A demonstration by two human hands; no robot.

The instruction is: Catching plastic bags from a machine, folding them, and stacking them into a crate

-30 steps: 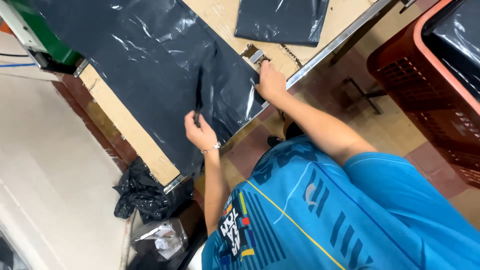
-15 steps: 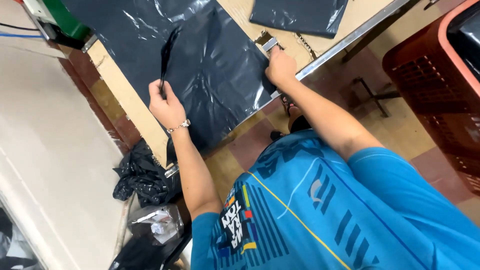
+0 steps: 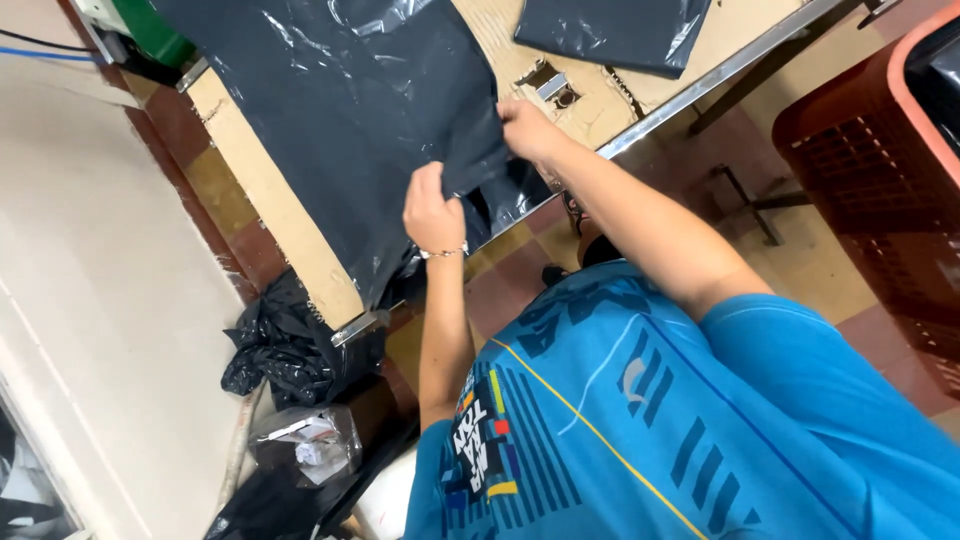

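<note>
A large dark grey plastic sheet point(image 3: 340, 110) lies spread over a cardboard-topped table point(image 3: 260, 200). My left hand point(image 3: 432, 210), with a thin bracelet at the wrist, pinches the sheet's near edge and lifts it. My right hand point(image 3: 527, 130) grips the same edge a little further right, close to the table's metal rim. The sheet's near edge hangs over the table edge between both hands. A second, smaller dark plastic piece point(image 3: 610, 30) lies flat at the far right of the table.
A small metal bracket point(image 3: 553, 88) sits in a cut-out in the cardboard near my right hand. Crumpled black plastic point(image 3: 285, 345) lies on the tiled floor under the table. A red plastic crate point(image 3: 880, 170) stands at the right.
Both hands have come closer together along the sheet's near edge and now pull it up off the table. My right hand has left the metal bracket.
</note>
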